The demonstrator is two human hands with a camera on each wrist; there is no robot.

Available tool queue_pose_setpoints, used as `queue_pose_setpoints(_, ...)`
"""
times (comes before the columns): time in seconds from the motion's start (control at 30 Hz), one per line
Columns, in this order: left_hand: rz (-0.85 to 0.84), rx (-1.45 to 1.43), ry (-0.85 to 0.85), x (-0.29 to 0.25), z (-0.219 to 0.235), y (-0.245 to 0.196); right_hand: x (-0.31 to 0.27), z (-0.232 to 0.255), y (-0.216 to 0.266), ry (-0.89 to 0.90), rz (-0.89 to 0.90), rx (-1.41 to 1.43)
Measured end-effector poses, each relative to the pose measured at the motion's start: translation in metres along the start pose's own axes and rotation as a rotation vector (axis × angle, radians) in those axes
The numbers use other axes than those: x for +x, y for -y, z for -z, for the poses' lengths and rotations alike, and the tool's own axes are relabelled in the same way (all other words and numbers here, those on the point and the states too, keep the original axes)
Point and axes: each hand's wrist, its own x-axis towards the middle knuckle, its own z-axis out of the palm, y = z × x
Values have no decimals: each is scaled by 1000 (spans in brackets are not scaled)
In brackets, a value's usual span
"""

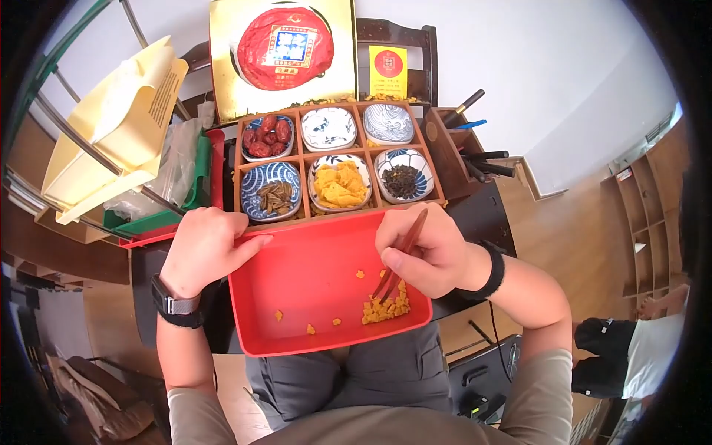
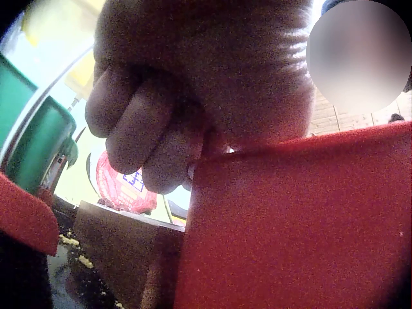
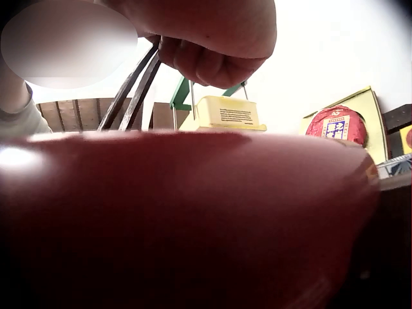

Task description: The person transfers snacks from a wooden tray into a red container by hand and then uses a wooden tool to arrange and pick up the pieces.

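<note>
A red tray (image 1: 304, 297) tilts over the person's lap. The left hand (image 1: 205, 248) grips its far left corner, thumb over the rim; the left wrist view shows that hand's curled fingers (image 2: 138, 129) outside the tray wall (image 2: 296, 219). Above the tray's right side, the right hand (image 1: 426, 248) holds dark reddish wooden tweezers (image 1: 408, 248), tips pointing down at a heap of small yellow pieces (image 1: 386, 308) in the near right corner. A few more yellow bits (image 1: 311, 328) lie scattered across the tray. In the right wrist view the tweezers' two arms (image 3: 132, 93) show above the tray rim.
Behind the tray stands a wooden compartment box (image 1: 302, 163) with patterned bowls of red dates (image 1: 267, 138), yellow chips (image 1: 341, 185) and dark leaves (image 1: 401, 181). A gold box (image 1: 222, 67) stands behind. A green bin (image 1: 194, 178) is left, a pen holder (image 1: 445, 152) right.
</note>
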Motion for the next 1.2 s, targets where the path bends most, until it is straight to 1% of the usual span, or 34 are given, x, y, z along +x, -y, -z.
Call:
queue_pose_setpoints(0.03,0,-1,-1,0,0,0,0,2,1,19,5,-22)
queue_pose_setpoints(0.13,-14,5,-16,0,0,0,-3,10,12,48,-103,-67)
queue_pose_setpoints(0.2,-1,4,-12,0,-2,1,0,16,14,-1,-121,-84)
queue_pose_setpoints(0.23,2,3,-10,0,-2,1,1,20,16,-27,-131,-94)
queue_pose_setpoints(0.27,7,5,-5,1,-1,0,0,25,19,-85,-88,-132)
queue_pose_setpoints(0.33,16,12,19,0,0,-1,-2,35,19,-229,-89,-68)
queue_pose_setpoints(0.37,12,9,13,0,1,0,-4,40,18,-274,-149,-5)
queue_pose_setpoints(0.4,8,7,12,0,1,0,-2,38,20,-346,-142,88)
queue_pose_setpoints(0.47,2,5,15,0,0,1,-3,46,19,-363,-194,115)
queue_pose_setpoints(0.57,2,6,22,0,0,2,-6,38,-8,-412,-81,70)
queue_pose_setpoints(0.67,15,3,19,-1,0,0,-16,37,-37,-468,-7,21)
queue_pose_setpoints(0.7,15,-1,18,-1,1,0,-20,32,-41,-536,-26,46)
queue_pose_setpoints(0.8,3,12,19,0,1,-1,-32,26,-49,-590,-31,236)
queue_pose_setpoints(0.83,6,8,16,0,1,0,-32,24,-48,-595,-37,168)
queue_pose_setpoints(0.97,20,0,19,-1,1,-1,-31,19,-51,-545,-31,159)
queue_pose_setpoints(1.07,8,-1,7,0,0,0,-29,16,-49,-512,-62,124)
queue_pose_setpoints(1.2,-6,6,2,-1,0,0,-29,15,-49,-503,-66,85)
